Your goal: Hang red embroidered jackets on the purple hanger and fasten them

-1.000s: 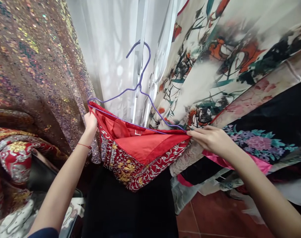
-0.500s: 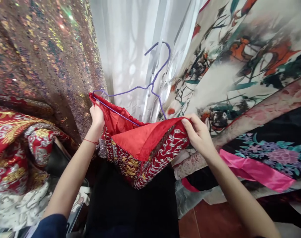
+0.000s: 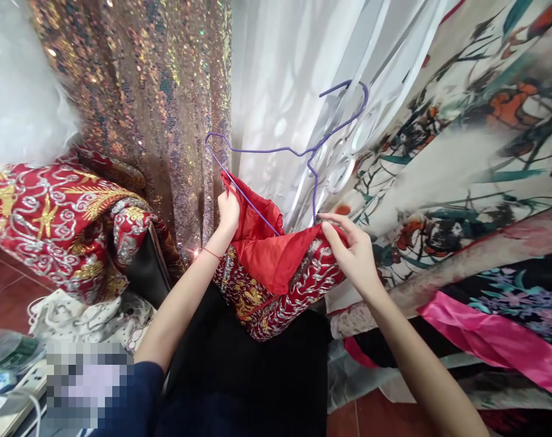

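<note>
Between my hands hangs a red garment [image 3: 276,267] with a smooth red lining and silver and gold embroidery, its upper edge spread open. My left hand [image 3: 228,212] is closed on the left end of that edge. At the right end, my right hand [image 3: 353,246] pinches the edge between thumb and fingers, close beside the hanger's right arm. A purple wire hanger [image 3: 282,149] sits partly inside the opening, hook upward. Its left corner stands above my left hand, clear of the cloth, and its lower right part is hidden by the garment.
Gold sequined fabric [image 3: 167,91] and a white curtain [image 3: 267,79] hang behind. On the left lies another red embroidered garment [image 3: 53,224] beneath white fluff [image 3: 25,85]. Floral fabric [image 3: 453,139] and a pink ribbon [image 3: 489,340] are at right; a power strip [image 3: 25,388] lies lower left.
The hanger's left corner has come up out of the garment's left end, where it sat before. My hands are closer together and the opening is narrower. The view has turned left.
</note>
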A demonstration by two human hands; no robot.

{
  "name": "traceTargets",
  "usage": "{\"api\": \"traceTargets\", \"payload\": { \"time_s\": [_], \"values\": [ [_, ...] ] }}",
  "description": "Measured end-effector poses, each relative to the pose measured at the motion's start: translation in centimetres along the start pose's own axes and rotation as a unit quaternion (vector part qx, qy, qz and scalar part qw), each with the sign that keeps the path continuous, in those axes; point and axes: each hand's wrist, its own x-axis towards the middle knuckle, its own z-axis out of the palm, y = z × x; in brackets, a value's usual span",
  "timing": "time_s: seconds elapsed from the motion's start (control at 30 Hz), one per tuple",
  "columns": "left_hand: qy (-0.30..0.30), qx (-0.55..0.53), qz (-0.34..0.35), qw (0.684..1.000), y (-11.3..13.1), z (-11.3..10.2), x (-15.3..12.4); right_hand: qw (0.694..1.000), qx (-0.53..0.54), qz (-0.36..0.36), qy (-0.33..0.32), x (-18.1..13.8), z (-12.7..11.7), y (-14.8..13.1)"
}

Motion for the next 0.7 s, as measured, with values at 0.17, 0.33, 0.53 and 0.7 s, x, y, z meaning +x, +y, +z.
{"api": "traceTargets", "payload": {
  "time_s": [0.17,0.33,0.53,0.7],
  "values": [
    [-0.014,0.017,0.003,1.000,0.0,-0.6,-0.3,0.989,0.014,0.063,-0.130,0.5,-0.1,-1.4],
    [0.032,0.034,0.001,0.999,2.0,-2.7,2.2,0.987,-0.100,0.000,-0.127,1.1,-3.2,-1.0],
    [-0.024,0.148,-0.025,0.988,5.3,-4.4,5.7,0.964,-0.220,-0.036,-0.146,1.6,-6.3,-0.2],
    [-0.052,0.257,-0.051,0.964,7.0,-4.6,7.1,0.955,-0.246,-0.098,-0.132,1.5,-6.5,-0.4]
  ]
}}
